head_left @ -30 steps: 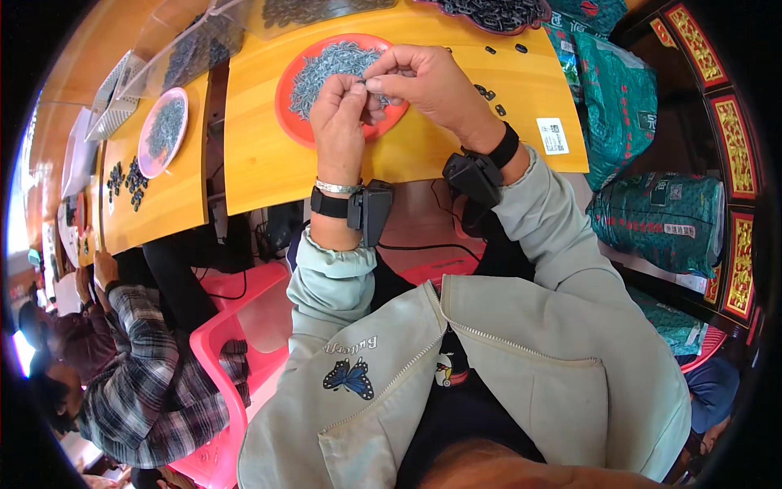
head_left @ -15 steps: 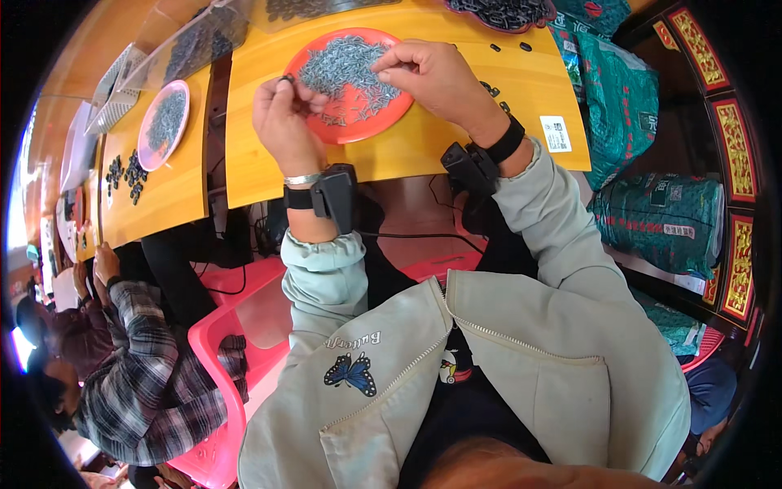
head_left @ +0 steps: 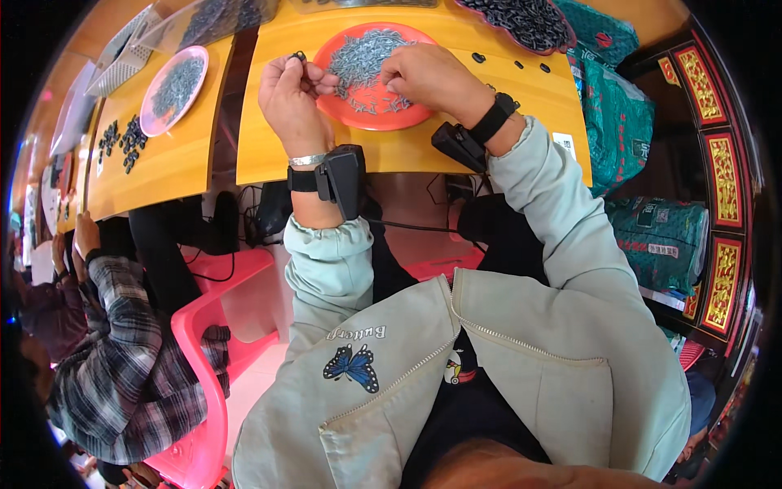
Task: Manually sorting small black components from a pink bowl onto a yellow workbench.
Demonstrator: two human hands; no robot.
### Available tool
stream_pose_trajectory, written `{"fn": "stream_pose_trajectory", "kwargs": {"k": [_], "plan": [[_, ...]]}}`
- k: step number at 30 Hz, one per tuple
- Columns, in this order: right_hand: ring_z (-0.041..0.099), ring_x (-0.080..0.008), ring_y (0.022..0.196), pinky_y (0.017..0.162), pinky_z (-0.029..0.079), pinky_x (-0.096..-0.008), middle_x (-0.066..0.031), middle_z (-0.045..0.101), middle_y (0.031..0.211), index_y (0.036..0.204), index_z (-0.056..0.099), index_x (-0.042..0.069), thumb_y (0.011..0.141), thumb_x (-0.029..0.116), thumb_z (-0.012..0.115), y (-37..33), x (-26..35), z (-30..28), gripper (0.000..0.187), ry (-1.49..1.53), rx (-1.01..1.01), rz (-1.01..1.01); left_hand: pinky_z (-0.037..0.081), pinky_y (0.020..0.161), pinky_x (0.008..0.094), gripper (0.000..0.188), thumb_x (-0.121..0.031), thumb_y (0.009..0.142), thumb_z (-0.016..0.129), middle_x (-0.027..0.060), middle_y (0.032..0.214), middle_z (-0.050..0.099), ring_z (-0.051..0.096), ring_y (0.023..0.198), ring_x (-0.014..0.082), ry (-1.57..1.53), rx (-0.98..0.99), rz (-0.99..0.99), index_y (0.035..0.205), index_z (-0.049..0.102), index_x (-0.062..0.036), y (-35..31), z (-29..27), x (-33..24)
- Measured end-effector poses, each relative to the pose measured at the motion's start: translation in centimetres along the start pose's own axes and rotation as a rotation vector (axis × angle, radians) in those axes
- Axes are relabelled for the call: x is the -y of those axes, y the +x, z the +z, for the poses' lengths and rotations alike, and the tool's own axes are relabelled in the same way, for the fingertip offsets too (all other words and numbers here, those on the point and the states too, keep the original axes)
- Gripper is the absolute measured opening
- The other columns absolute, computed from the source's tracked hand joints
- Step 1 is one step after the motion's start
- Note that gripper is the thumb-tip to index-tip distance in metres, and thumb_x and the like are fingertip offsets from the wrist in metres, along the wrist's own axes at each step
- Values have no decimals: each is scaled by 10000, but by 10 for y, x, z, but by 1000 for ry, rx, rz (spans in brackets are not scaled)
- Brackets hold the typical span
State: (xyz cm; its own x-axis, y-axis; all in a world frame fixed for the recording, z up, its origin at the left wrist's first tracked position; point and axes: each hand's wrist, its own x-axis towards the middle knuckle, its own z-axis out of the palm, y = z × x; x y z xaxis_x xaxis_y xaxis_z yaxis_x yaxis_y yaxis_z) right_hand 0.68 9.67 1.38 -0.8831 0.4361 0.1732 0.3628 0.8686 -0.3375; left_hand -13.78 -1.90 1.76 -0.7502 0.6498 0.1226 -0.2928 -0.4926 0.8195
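A small black plastic piece is pinched between the thumb and forefinger of my left hand, by the left rim of a red-orange plate. Small silvery screws lie heaped toward the plate's far side and thinly scattered nearer me. Over the right part of this plate, the fingers of my right hand are bent together, tips down among the screws. Whatever they pinch is hidden.
Small black pieces lie right of the plate, below a dish heaped with more. A pink plate of screws and piles of black pieces occupy the left table. Green bags stand right; a person in plaid sits left.
The whole view has shifted. My right hand has come nearer and leftward over the plate, its fingertips lower into the screws. My left hand still holds the black piece, slightly farther from the plate.
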Motion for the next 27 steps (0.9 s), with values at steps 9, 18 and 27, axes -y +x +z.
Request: {"fn": "stream_pose_trajectory", "kwargs": {"k": [9, 18, 27], "plan": [[601, -333, 739, 655, 458, -425, -151, 623, 739, 766, 638, 69, 715, 138, 599, 4, 11, 12, 94, 8, -23, -68, 475, 523, 276, 108, -77, 912, 431, 100, 674, 555, 574, 550, 209, 16, 11, -17, 855, 488, -5, 3, -2, -2], [603, -329, 753, 642, 457, -433, -137, 622, 743, 760, 631, 51, 743, 133, 609, 7, 26, 12, 87, -178, -13, -48, 438, 466, 224, 103, -78, 889, 443, 76, 643, 551, 542, 489, 150, -30, -15, -4, 847, 495, 0, -3, 3, -3], [600, -367, 768, 670, 469, -447, -180, 620, 760, 768, 617, 9, 706, 122, 599, 14, 32, 5, 130, -229, 144, -68, 435, 460, 222, 107, -80, 890, 443, 72, 638, 551, 544, 487, 150, -30, 4, -20, 853, 499, 3, -3, 6, -2]]}}
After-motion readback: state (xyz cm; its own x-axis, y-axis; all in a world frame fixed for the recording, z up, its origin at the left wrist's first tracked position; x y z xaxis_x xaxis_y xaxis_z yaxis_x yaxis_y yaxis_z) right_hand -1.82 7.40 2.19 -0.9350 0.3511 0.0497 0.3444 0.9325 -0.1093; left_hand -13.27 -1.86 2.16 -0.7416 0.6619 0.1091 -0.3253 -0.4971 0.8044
